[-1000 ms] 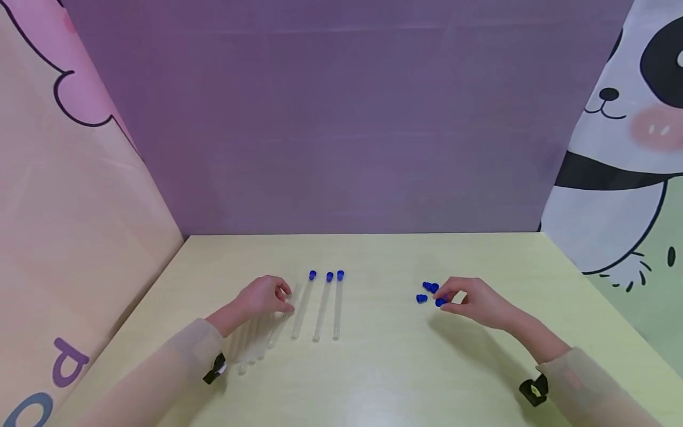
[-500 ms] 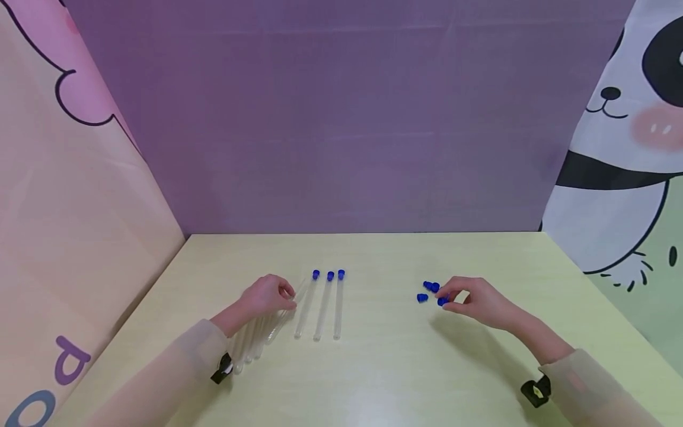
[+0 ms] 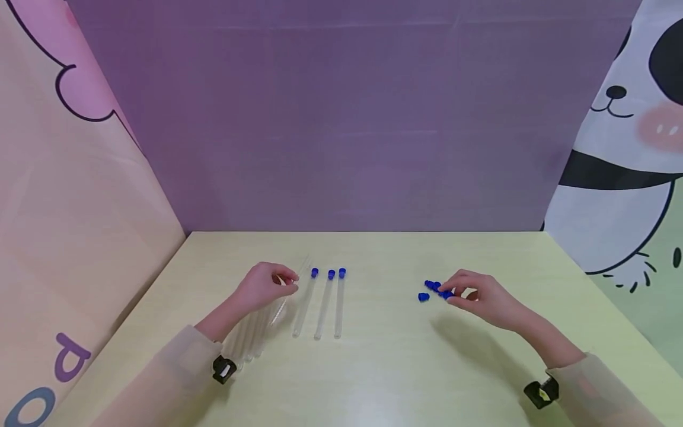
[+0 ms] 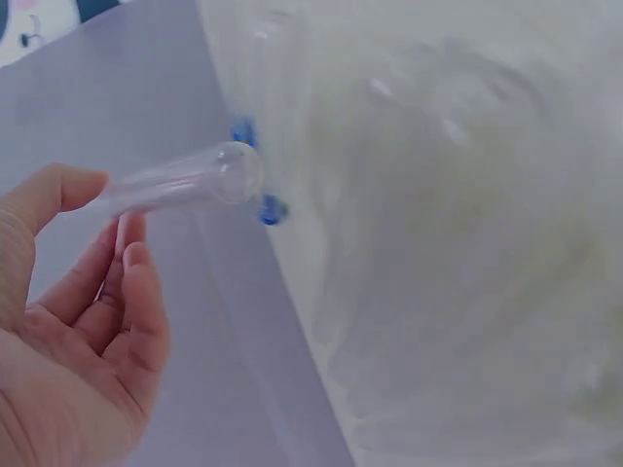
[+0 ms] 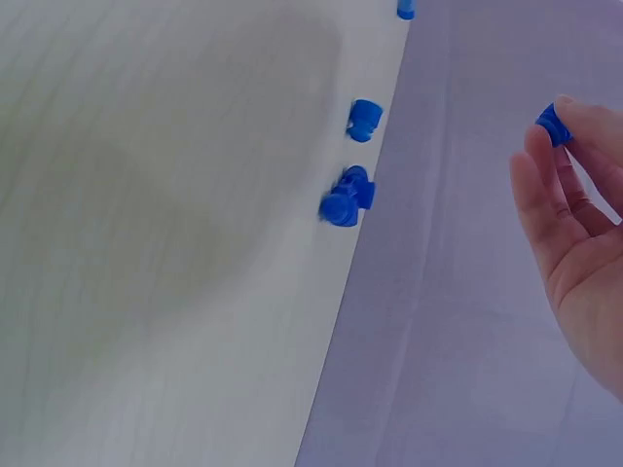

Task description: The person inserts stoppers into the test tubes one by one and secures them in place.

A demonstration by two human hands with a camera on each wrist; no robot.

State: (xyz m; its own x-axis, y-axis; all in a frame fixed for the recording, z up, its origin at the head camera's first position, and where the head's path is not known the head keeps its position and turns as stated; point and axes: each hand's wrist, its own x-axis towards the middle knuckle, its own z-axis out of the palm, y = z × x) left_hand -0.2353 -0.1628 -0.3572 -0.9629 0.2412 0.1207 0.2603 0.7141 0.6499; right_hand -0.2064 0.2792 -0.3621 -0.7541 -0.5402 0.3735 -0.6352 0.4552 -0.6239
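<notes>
My left hand pinches a clear test tube between thumb and fingers; the tube slants, its rounded end toward the wrist camera. Under and beside that hand lie several uncapped clear tubes. To its right, three tubes lie side by side with blue caps on their far ends. My right hand pinches a blue cap between thumb and fingertips. Close by that hand, several loose blue caps sit on the table, one cap a little apart from the others.
The pale wooden table ends at a purple backdrop. A pink printed panel stands along the left side, and a panda-printed panel along the right.
My left hand has risen, lifting the test tube up from among the others. My right hand has moved up slightly with the blue cap. The capped tubes stay on the table.
</notes>
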